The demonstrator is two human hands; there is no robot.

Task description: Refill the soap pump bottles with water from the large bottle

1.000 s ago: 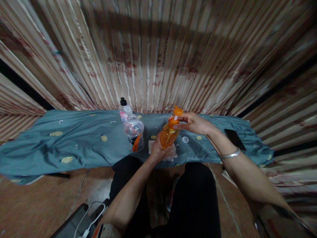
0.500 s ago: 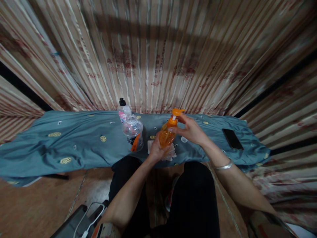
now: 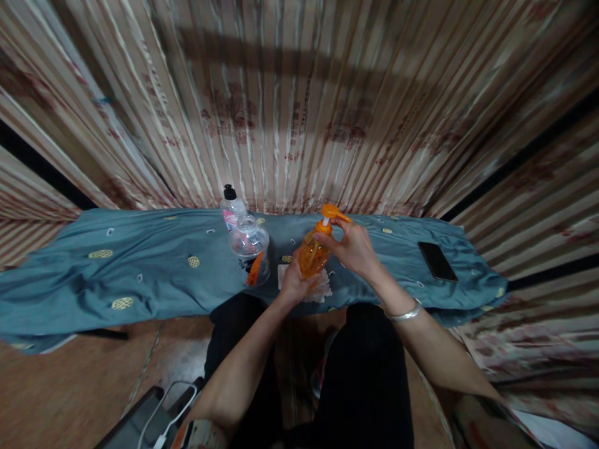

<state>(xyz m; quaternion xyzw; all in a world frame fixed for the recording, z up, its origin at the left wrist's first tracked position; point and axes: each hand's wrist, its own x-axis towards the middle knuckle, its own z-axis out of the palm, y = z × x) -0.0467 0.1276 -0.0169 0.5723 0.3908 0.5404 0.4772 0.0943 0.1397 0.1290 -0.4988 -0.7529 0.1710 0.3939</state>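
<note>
My left hand (image 3: 294, 282) is wrapped round the lower part of a pump bottle (image 3: 314, 252) of clear orange colour, which leans a little to the right. At its top sits an orange pump head (image 3: 330, 211) on a short white stem, its spout pointing right and slightly down. With thumb and fingers closed about the pump's orange collar, my right hand (image 3: 353, 248) hides part of it. Under the bottle lies a white, ragged-edged paper or cloth piece (image 3: 322, 293). Left of it stands a clear, open-necked plastic bottle (image 3: 250, 246) with an orange and black label.
Behind the clear bottle is another bottle (image 3: 230, 209) with a black cap and pink label. A dark phone (image 3: 437, 260) lies at the right on the blue-green cloth (image 3: 159, 268). A pleated curtain (image 3: 290, 93) hangs along the far edge. A white cable (image 3: 145, 424) is at lower left.
The pump's spout has turned from pointing right to pointing right and downward. My right hand has shifted left and its fingers have closed in on the collar.
</note>
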